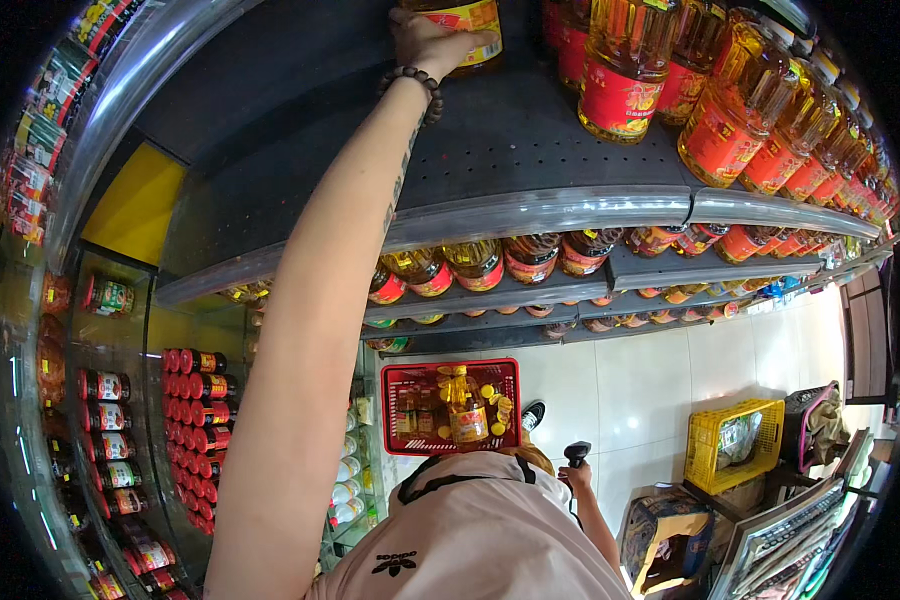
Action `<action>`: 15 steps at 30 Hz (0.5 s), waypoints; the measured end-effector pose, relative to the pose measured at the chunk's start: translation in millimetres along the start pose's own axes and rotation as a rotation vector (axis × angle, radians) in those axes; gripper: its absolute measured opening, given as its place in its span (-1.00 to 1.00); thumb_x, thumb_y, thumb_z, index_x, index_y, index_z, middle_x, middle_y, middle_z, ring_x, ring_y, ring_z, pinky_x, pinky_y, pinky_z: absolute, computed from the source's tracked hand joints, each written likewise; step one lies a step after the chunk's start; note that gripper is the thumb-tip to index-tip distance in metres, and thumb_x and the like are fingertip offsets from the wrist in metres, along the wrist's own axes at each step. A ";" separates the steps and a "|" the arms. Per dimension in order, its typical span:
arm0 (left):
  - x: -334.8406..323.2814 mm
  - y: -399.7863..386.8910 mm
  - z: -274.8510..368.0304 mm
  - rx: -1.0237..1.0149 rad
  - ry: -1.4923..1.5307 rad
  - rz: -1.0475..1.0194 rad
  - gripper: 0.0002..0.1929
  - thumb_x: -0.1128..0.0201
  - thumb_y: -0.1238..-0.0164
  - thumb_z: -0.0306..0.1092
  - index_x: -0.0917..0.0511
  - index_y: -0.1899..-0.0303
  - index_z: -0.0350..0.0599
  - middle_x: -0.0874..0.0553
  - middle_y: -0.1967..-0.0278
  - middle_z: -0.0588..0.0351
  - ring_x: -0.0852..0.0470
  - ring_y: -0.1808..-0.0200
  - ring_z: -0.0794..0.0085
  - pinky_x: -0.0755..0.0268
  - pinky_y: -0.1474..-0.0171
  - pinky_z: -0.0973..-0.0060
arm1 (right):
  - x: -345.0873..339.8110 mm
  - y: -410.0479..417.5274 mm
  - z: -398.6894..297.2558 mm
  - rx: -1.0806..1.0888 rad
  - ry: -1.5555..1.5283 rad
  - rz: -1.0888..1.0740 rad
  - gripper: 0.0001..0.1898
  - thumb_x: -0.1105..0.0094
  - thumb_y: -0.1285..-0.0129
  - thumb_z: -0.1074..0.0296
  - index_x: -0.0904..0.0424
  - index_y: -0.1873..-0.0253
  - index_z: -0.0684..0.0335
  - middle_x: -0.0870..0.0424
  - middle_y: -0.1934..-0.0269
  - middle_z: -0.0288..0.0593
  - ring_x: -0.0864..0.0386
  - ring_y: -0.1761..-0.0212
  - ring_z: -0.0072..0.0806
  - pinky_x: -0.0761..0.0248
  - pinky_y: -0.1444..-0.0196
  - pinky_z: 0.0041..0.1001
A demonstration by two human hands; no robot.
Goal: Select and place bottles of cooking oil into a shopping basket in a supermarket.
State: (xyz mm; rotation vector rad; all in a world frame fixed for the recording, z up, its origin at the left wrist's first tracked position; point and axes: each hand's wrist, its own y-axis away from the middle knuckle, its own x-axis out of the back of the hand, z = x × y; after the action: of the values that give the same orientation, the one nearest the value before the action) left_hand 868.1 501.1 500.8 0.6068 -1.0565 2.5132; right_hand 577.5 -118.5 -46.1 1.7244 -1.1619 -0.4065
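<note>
At the top of the head view, my left hand [433, 41] reaches deep onto a dark metal shelf [495, 142]. Its fingers and thumb wrap a large oil bottle [487, 19] with a yellow label, whose upper part is cut off by the picture's edge. Down at my right side, my right hand [577, 475] grips a black handheld barcode scanner [577, 451]. A red plastic shopping basket [517, 420] is in front of my body, holding an oil bottle [467, 412] and several smaller yellow-capped bottles [501, 409].
Red-labelled oil bottles [624, 97] line the shelf's right part, with more bottles [476, 264] on tiers below. Red-lidded jars [208, 386] fill shelving at left. A yellow crate [735, 446], an open cardboard box [664, 540] and a rack [780, 540] stand at right on the tiled floor [637, 375].
</note>
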 end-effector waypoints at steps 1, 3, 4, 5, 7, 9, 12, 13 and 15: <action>0.5 2.1 2.9 0.001 -0.022 0.007 0.19 -0.64 0.32 0.01 -0.07 -0.30 -0.49 -0.57 -0.11 -0.20 -0.55 -0.16 0.15 -0.33 -0.25 0.45 | 0.3 0.1 2.0 0.007 -0.009 0.005 -0.65 -0.37 0.05 0.61 -0.42 0.16 0.35 -0.63 0.49 -0.05 -0.67 0.58 -0.32 -0.54 0.62 -0.40; -1.8 10.2 12.6 0.037 -0.032 0.034 0.16 -0.66 0.34 0.01 -0.10 -0.26 -0.44 -0.55 -0.10 -0.18 -0.55 -0.15 0.14 -0.37 -0.22 0.41 | 1.4 -1.7 9.6 0.014 -0.021 0.015 -0.65 -0.37 0.03 0.58 -0.41 0.14 0.34 -0.65 0.54 -0.03 -0.66 0.64 -0.35 -0.46 0.71 -0.46; -4.5 15.7 19.9 0.073 -0.043 0.061 0.13 -0.67 0.36 0.01 -0.12 -0.22 -0.40 -0.53 -0.09 -0.17 -0.55 -0.14 0.13 -0.41 -0.19 0.37 | 1.8 -4.0 14.8 0.008 -0.017 0.020 -0.65 -0.37 0.02 0.59 -0.41 0.14 0.34 -0.66 0.53 -0.03 -0.66 0.64 -0.35 -0.46 0.71 -0.47; -7.9 21.2 28.1 0.108 -0.052 0.087 0.10 -0.68 0.38 0.00 -0.14 -0.18 -0.35 -0.51 -0.08 -0.15 -0.55 -0.13 0.13 -0.45 -0.16 0.34 | 3.7 -6.7 19.3 0.002 -0.014 0.026 -0.66 -0.37 0.02 0.59 -0.42 0.14 0.34 -0.66 0.52 -0.02 -0.66 0.63 -0.35 -0.46 0.71 -0.47; -5.2 25.6 36.5 0.178 -0.091 0.160 0.04 -0.71 0.42 -0.01 -0.19 -0.10 -0.26 -0.47 -0.06 -0.12 -0.56 -0.10 0.11 -0.53 -0.11 0.27 | -1.2 -3.0 13.6 -0.015 -0.044 0.006 -0.66 -0.36 0.01 0.59 -0.42 0.13 0.35 -0.67 0.50 -0.01 -0.67 0.62 -0.35 -0.47 0.70 -0.47; -18.9 22.9 34.1 0.145 -0.128 0.182 0.06 -0.70 0.39 -0.01 -0.13 -0.11 -0.28 -0.38 -0.11 -0.19 -0.48 -0.15 0.00 -0.54 -0.11 0.18 | -3.4 0.9 8.7 -0.001 -0.041 0.010 -0.65 -0.36 0.01 0.60 -0.42 0.12 0.36 -0.68 0.47 -0.01 -0.68 0.59 -0.34 -0.48 0.68 -0.46; -17.5 27.5 47.3 0.243 -0.174 0.135 0.05 -0.68 0.35 0.00 -0.11 -0.11 -0.30 -0.35 -0.12 -0.23 -0.46 -0.17 -0.04 -0.53 -0.12 0.15 | -3.7 7.0 5.4 -0.021 -0.091 0.025 -0.62 -0.37 0.04 0.63 -0.43 0.11 0.35 -0.67 0.46 -0.01 -0.68 0.58 -0.30 -0.50 0.66 -0.44; -19.0 28.6 51.9 0.233 -0.161 0.137 0.05 -0.68 0.35 0.00 -0.11 -0.11 -0.30 -0.35 -0.12 -0.23 -0.46 -0.17 -0.04 -0.53 -0.12 0.15 | -2.3 3.8 15.5 -0.025 -0.140 0.024 -0.62 -0.37 0.04 0.63 -0.43 0.11 0.35 -0.67 0.46 -0.01 -0.68 0.58 -0.29 -0.51 0.65 -0.43; -17.0 30.8 58.1 0.254 -0.127 0.080 0.06 -0.68 0.34 0.00 -0.10 -0.12 -0.30 -0.35 -0.12 -0.24 -0.46 -0.17 -0.03 -0.53 -0.10 0.14 | -0.8 -3.0 27.7 -0.010 -0.169 0.020 -0.63 -0.36 0.05 0.64 -0.43 0.13 0.36 -0.66 0.47 -0.01 -0.68 0.56 -0.28 -0.55 0.62 -0.42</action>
State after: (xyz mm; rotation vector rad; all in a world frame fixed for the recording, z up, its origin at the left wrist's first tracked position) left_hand 882.6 435.5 510.7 0.8188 -0.8226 2.7340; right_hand 559.2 -132.4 -61.8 1.6934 -1.2946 -0.5538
